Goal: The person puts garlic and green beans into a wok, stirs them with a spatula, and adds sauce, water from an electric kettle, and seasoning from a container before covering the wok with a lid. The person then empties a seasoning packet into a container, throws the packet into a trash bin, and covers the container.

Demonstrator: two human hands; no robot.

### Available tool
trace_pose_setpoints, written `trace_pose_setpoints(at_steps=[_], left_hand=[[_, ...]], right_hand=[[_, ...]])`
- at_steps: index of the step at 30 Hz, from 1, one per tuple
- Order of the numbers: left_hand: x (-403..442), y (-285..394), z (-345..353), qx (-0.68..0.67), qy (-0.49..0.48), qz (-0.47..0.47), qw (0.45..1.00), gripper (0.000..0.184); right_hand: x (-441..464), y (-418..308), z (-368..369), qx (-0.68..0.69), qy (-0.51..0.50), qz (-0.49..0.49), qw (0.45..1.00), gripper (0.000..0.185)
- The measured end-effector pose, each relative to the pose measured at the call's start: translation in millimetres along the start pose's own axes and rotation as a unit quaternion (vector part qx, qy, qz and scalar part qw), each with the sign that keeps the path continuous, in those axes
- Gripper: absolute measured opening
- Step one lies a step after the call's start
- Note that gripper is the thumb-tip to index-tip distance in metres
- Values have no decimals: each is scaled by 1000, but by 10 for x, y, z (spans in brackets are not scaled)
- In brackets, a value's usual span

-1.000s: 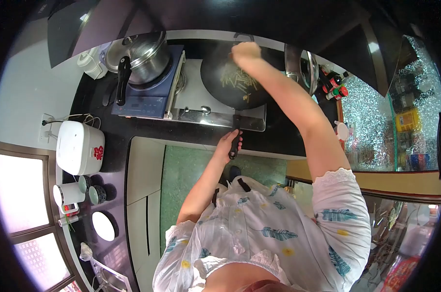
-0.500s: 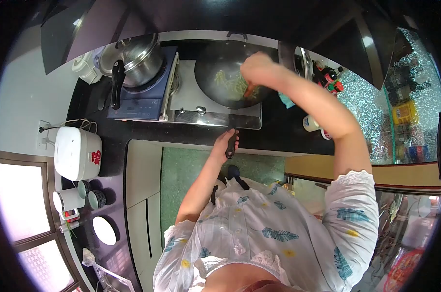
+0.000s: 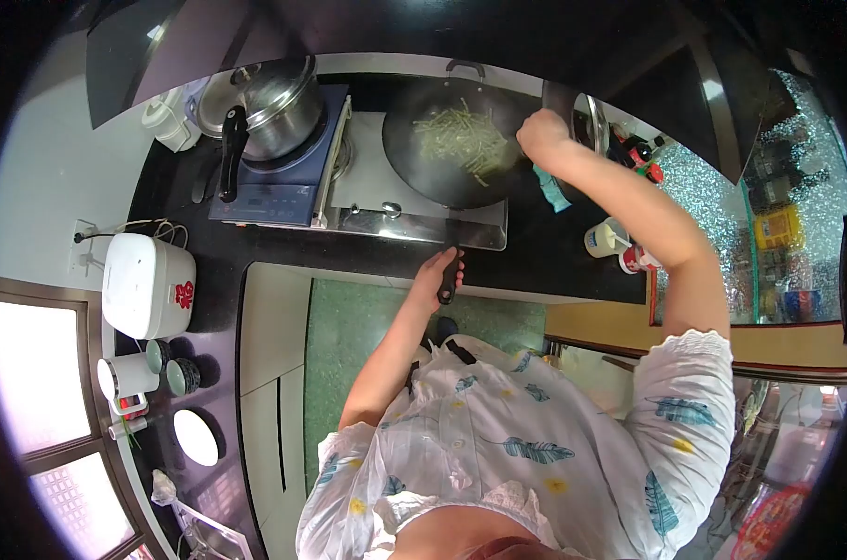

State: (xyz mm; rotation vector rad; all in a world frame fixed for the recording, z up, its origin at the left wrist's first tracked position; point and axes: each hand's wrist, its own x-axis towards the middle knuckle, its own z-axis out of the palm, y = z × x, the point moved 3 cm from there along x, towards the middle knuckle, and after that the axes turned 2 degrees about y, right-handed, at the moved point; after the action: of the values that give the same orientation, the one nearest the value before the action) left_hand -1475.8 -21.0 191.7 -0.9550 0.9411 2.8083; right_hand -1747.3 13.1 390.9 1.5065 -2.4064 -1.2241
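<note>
Green strips of food (image 3: 461, 140) lie spread in a dark wok (image 3: 409, 168) on the steel hob, with light steam over them. My left hand (image 3: 438, 276) is wrapped round the wok's black handle (image 3: 450, 280) at the counter's front edge. Just past the wok's right rim is my right hand (image 3: 543, 136), its fingers closed. What it holds is hidden behind the hand. A teal cloth (image 3: 550, 189) lies just below my right hand.
A steel pressure cooker (image 3: 279, 112) stands on a blue induction cooker (image 3: 279, 201) at the left. Jars (image 3: 603, 239) and bottles (image 3: 649, 168) are at the right. A white rice cooker (image 3: 148, 285), green bowls (image 3: 183, 375) and a white plate (image 3: 197, 437) line the left counter.
My right hand has moved from over the wok to beyond its right rim. The food strips have shifted and gathered toward the wok's upper middle. My left hand has stayed on the handle.
</note>
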Motion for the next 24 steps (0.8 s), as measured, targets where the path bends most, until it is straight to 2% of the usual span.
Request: trace_pose_setpoints(at_steps=[1,2,5,8,11,12,15,18,21,24], left_hand=[[7,-3,-7,-1,0,1,1000,29],[8,-17,-7,-4,0,2,1000,29],[9,-19,-18,-6,-4,1,1000,29],[15,-10,-11,0,-4,-1,1000,28],[7,8,1,1,-2,-5,1000,28],[2,-6,-16,-1,0,-7,1000,28],[27,-9,-7,0,0,-11,1000,29],[16,-9,-9,2,-1,-14,1000,30],[3,-25,-12,-11,-5,-18,1000,30],[45,-17,-20,-18,-10,-11,1000,31]], right_hand=[[126,-43,188,13,38,20,999,19],[25,-41,20,48,130,51,989,19],[31,-78,-35,27,238,43,970,17],[-391,15,-222,134,300,-3,945,17],[-594,77,-583,171,81,-83,978,21],[-562,-2,-564,183,96,-116,971,35],[-190,-394,-376,199,127,-111,965,45],[44,-414,-380,222,154,19,963,43],[118,-1,-94,315,127,92,936,40],[-163,164,-61,332,126,75,932,16]])
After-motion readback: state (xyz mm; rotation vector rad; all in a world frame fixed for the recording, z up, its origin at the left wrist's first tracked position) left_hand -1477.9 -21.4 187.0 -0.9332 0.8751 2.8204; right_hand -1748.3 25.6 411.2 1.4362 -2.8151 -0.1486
